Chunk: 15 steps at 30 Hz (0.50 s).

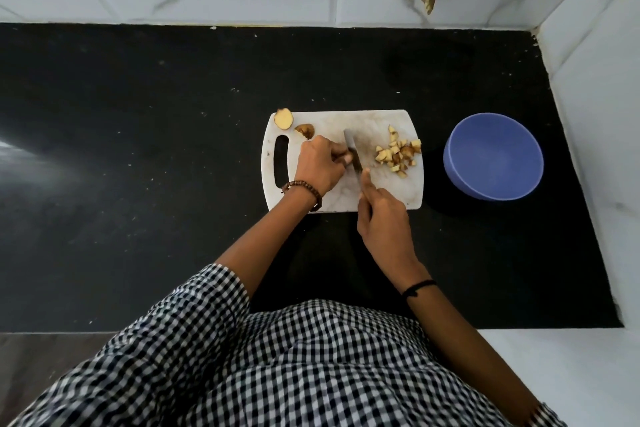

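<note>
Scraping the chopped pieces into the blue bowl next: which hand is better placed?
Right, likely. The right hand grips the knife, and the chopped pieces and blue bowl lie on its side; the left hand pins the uncut piece.

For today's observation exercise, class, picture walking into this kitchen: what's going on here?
A person is dicing a brown-skinned vegetable on a white cutting board. The left hand pins the piece being cut; the right hand grips the knife, blade down beside it. Diced pieces lie heaped on the board's right side, two larger chunks at its far left corner. The blue bowl alongside is empty.
</note>
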{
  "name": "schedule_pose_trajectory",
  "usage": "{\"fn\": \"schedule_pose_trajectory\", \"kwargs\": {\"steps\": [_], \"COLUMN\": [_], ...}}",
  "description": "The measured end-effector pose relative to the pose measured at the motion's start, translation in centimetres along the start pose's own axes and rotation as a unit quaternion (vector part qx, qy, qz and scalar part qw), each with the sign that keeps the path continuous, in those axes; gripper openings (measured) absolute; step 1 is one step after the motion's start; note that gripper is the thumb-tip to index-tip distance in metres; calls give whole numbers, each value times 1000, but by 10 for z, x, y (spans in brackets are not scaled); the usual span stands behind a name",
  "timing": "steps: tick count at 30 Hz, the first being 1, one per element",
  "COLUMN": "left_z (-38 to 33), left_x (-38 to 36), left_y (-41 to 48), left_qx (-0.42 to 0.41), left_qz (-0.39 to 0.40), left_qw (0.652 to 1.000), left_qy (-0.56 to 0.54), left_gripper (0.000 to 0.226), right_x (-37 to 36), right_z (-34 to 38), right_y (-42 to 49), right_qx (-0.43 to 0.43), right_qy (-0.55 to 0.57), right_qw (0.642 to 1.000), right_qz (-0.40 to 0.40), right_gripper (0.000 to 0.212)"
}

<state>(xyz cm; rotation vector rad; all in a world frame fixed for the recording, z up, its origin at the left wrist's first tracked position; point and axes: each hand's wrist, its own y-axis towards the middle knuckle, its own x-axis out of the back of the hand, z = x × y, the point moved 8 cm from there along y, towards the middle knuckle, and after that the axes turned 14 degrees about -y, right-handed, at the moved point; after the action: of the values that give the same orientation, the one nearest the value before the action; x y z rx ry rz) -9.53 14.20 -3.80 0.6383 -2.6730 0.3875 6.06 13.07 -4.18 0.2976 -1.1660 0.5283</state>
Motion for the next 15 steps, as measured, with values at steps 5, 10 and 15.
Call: {"fn": "schedule_pose_trajectory", "kwargs": {"steps": [5,10,15], "left_z": [-1,-4,-6], "left_x": [2,2,2], "left_y": [-2,-5,-5], "left_qx": [1,-9,-15], "left_qz": [-11,-5,-1], "left_qw": [1000,1000,1000], "left_qy": [-6,-2,0], "left_gripper": [16,18,17], "right_x": [9,19,37], "right_z": [-4,-2,-2], "right_y": [-14,-28,-34], "right_qx": [-9,-14,-21], "right_qy": [-13,-77,-40], "right_qw": [1000,995,997], "right_qz": [13,63,60], "right_gripper": [53,53,49]}}
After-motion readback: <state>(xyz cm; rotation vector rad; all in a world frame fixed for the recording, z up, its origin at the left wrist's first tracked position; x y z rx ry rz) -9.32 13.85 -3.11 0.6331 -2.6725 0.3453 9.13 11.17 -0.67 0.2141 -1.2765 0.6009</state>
